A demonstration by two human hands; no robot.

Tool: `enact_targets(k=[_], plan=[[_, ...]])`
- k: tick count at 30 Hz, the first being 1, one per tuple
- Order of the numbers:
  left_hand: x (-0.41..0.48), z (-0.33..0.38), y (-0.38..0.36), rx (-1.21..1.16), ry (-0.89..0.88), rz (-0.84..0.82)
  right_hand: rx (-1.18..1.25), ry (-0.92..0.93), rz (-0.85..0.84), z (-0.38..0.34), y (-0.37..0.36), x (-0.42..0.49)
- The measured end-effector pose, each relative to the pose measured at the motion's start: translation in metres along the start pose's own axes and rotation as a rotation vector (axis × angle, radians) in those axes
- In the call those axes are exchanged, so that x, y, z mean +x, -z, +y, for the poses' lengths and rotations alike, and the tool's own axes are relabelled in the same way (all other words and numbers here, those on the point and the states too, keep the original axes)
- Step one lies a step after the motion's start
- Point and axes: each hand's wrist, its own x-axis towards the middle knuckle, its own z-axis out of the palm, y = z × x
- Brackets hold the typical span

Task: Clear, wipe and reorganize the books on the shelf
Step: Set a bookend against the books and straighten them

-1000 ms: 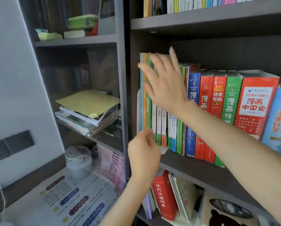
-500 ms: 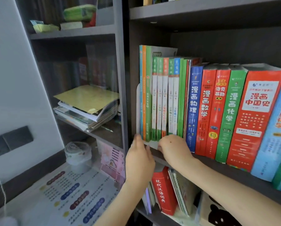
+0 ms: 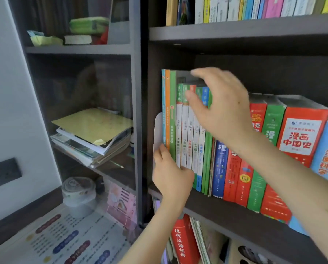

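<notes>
Your right hand (image 3: 220, 115) has come up from the shelf edge to the tops of the thin white-and-green-spined books (image 3: 189, 141). Its fingers are half-curled over their top edges with the thumb on the spines; it's blurred, so can't tell if it grips. Your left hand (image 3: 171, 178) stays low, fingers flat on the lower spines beside the white plastic bookend (image 3: 158, 130). The books stand upright at the left end of the dark wooden shelf (image 3: 235, 216).
</notes>
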Motion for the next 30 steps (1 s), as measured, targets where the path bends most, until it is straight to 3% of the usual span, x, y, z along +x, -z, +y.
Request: enact_targets(k=[3,7,13,20,23,26,28,30], plan=[[-0.003,0.003,-0.004,-0.044,-0.001,-0.015,-0.132,0.148,-0.071,0.003,-0.011,0.044],[-0.004,0.003,-0.001,-0.033,-0.048,-0.039,-0.417,0.667,-0.220,0.006,-0.041,0.050],[-0.003,-0.002,0.001,-0.012,-0.068,-0.060,-0.285,0.576,-0.320,0.005,-0.048,0.062],[-0.014,0.007,0.002,0.019,-0.108,-0.154,-0.507,0.755,-0.230,0.018,-0.030,0.051],[-0.016,0.004,0.005,-0.002,-0.163,-0.172,-0.681,0.807,-0.350,0.016,-0.037,0.038],[-0.017,-0.003,0.016,-0.026,-0.149,-0.042,-0.698,0.867,-0.418,0.021,-0.037,0.030],[-0.015,-0.006,0.024,-0.039,-0.070,0.100,-0.660,0.808,-0.434,0.017,-0.036,0.031],[-0.014,-0.005,0.028,-0.047,0.001,0.130,-0.633,0.689,-0.446,0.012,-0.039,0.033]])
